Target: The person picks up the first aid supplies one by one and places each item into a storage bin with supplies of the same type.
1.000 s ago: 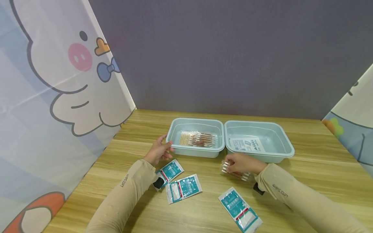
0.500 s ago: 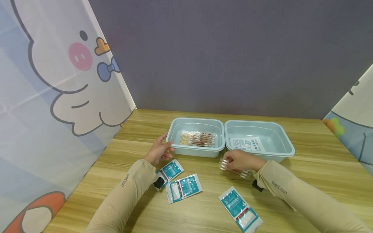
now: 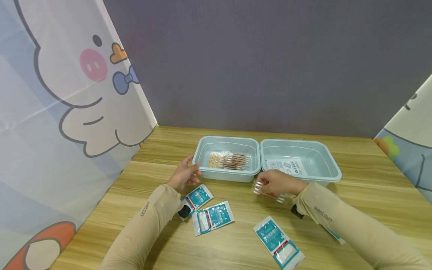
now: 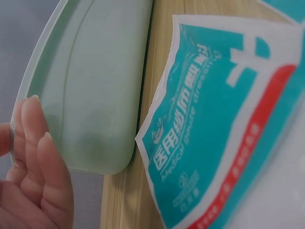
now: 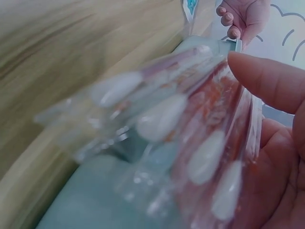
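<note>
My right hand (image 3: pixel 281 182) pinches clear packaging with several brown-shafted cotton swabs (image 5: pixel 205 143) inside, their white tips pointing out past the fingers. It hangs just in front of the right light-blue plastic basin (image 3: pixel 324 174). With thumb and fingers, my left hand (image 3: pixel 183 175) grips the left corner rim of the left plastic basin (image 4: pixel 100 95). Inside that basin lie more packed brown swabs (image 3: pixel 235 161) and pale wooden-stick swabs (image 3: pixel 214 160). A white printed packet (image 3: pixel 293 165) lies flat in the right basin, partly hidden by the near wall and my right hand.
Teal-and-white gauze dressing packets lie on the wooden table: one gauze packet (image 3: pixel 199 197) under my left wrist, another packet (image 3: pixel 213 218) beside it, a third packet (image 3: pixel 278 243) at front right. One more packet (image 3: pixel 334 235) peeks out under my right sleeve. A grey wall (image 3: pixel 263 67) rises behind.
My right hand has moved slightly away from me and left, lifting the swab pack toward the basins. A packet under the right sleeve has come into sight. My left hand stays put.
</note>
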Demonstrator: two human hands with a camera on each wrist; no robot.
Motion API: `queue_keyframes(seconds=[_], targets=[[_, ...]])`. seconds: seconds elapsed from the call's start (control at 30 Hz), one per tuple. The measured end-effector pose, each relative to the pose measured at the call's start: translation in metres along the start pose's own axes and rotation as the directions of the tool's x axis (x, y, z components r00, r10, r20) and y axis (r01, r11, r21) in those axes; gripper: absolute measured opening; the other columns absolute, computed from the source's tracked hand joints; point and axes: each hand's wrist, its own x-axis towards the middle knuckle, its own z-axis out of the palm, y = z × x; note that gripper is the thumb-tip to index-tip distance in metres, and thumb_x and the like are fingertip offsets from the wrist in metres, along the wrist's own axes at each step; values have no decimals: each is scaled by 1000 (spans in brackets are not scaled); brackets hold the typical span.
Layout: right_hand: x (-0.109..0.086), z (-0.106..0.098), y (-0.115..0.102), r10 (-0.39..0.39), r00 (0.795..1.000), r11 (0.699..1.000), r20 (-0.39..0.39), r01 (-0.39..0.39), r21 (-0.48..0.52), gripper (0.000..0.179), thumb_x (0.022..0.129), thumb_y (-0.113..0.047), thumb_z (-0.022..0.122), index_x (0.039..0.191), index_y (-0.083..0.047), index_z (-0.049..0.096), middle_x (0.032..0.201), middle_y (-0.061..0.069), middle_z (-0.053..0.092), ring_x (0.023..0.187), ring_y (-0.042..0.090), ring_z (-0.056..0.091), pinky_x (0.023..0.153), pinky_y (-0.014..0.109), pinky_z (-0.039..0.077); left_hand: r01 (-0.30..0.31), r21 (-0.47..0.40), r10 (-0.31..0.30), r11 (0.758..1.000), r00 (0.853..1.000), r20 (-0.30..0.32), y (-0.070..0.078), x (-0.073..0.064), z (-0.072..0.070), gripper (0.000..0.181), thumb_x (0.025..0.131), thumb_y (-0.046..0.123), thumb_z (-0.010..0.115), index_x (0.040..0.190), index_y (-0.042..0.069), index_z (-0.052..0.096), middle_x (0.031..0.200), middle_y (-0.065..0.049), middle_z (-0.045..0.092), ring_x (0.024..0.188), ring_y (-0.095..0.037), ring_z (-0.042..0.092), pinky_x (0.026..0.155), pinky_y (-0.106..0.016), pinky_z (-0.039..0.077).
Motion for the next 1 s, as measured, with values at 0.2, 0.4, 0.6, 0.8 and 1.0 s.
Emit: queue_keyframes(seconds=[0.2,0.4,0.6,0.8,1.0], targets=[[2,-5,-6,-1,1000,1000,6,1,-29,8,87,-5,67,83,-9,61,56,-5,50,46,6,45,53,25,44,6,-5,-6,1000,1000,-5,0,0,1,57,102,15,47,152,16,20,65,0,59,41,-9,54,44,-24,45],[4,-14,-12,4,1000,1000,-6,-4,-15,7,89,-5,65,84,-8,61,51,-5,45,44,7,41,56,27,43,3,-1,-3,1000,1000,1,1,-1,1,58,102,16,47,153,15,19,65,0,60,41,-8,54,44,-23,45],[11,-22,-12,1,1000,1000,-4,-1,-2,3,89,-6,65,91,-4,63,58,-2,53,47,8,47,58,29,46,5,1,-5,1000,1000,-7,2,-1,2,57,102,16,47,152,16,20,65,0,59,41,-9,54,44,-24,45],[16,-27,-14,11,1000,1000,-4,-11,-5,4,90,-7,64,92,-4,63,66,-1,60,49,9,50,57,29,46,5,-1,-5,1000,1000,-6,3,-1,2,57,102,16,48,152,16,21,66,0,59,41,-9,54,44,-24,45],[20,-30,-13,7,1000,1000,-11,-7,-18,4,90,-7,63,92,-4,61,68,0,63,51,10,52,55,28,45,12,-3,-12,1000,1000,-11,3,-2,2,57,102,16,48,152,17,21,66,-1,59,41,-9,53,44,-24,45]])
